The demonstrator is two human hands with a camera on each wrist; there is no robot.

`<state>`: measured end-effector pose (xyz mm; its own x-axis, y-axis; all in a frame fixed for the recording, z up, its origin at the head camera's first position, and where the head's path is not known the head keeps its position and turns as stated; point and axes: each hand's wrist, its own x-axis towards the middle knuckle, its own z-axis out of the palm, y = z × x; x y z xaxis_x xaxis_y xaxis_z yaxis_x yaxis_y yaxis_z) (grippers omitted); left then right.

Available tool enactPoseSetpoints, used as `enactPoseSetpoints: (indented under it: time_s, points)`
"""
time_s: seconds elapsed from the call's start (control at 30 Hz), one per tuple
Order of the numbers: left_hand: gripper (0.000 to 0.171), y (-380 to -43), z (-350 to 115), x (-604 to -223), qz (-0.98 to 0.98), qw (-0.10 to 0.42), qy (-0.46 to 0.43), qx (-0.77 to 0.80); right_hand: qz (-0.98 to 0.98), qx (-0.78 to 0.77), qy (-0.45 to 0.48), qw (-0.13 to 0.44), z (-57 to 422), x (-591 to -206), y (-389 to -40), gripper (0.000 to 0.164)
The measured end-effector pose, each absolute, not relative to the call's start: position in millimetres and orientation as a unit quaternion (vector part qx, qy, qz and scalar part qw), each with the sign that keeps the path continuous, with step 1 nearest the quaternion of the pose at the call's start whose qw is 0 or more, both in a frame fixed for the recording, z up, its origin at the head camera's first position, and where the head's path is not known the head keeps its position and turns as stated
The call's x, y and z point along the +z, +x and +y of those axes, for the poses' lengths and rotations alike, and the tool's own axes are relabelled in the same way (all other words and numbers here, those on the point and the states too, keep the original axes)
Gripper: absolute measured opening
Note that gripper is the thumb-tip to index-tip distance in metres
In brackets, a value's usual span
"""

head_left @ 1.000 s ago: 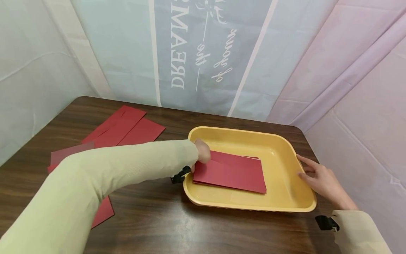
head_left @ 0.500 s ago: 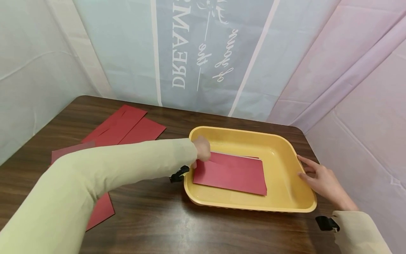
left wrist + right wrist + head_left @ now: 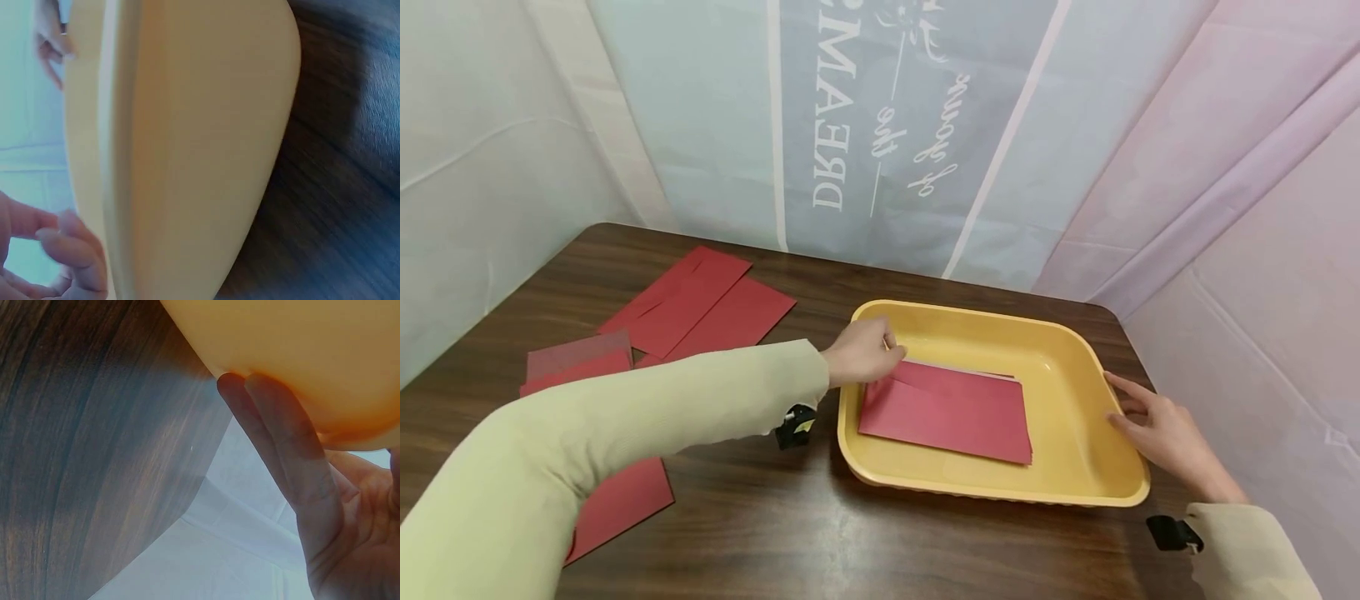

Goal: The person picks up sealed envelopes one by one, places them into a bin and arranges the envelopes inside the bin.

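A shallow yellow plastic tub [image 3: 1060,454] stands on the table, with a stack of flat red paper pieces like envelopes [image 3: 951,417] on the left of its floor. Above the tub's left rim is my left hand [image 3: 861,354], fingers loosely curled, holding nothing. In the left wrist view its thumb and fingers [image 3: 72,250] show beside the tub's wall. My right hand [image 3: 1165,429] holds the right rim of the tub. The right wrist view shows its fingers [image 3: 287,437] lying along the outer wall, the thumb mostly out of sight.
More red paper pieces [image 3: 685,292] lie spread on the left of the brown wooden table [image 3: 760,517], partly covered by my left sleeve. Printed fabric hangs [image 3: 887,125] along the table's back, and pale cloth [image 3: 1277,333] hangs at the right.
My left hand has come up off the stack and drawn back left over the rim, its fingers loosening. The stack stays in the tub, and my right hand keeps its place.
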<state>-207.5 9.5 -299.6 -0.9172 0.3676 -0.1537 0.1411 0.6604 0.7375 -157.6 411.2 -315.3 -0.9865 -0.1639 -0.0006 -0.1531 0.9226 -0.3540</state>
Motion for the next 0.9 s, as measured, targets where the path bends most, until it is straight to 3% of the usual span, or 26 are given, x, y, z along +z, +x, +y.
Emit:
enactPoseSetpoints:
  time_s: [0.57,0.7,0.9]
  points:
    - [0.02,-198,-34,-309,0.875,0.138,0.051,0.462,0.98,-0.182,-0.078,0.021,409,-317,-155,0.058]
    - [0.018,-198,-54,-319,0.899,0.15,0.069,0.406,0.979,-0.185,-0.079,0.02,409,-317,-156,0.058]
    - [0.016,-197,-88,-333,0.938,0.102,0.122,0.309,0.98,-0.184,-0.081,0.011,409,-317,-156,0.057]
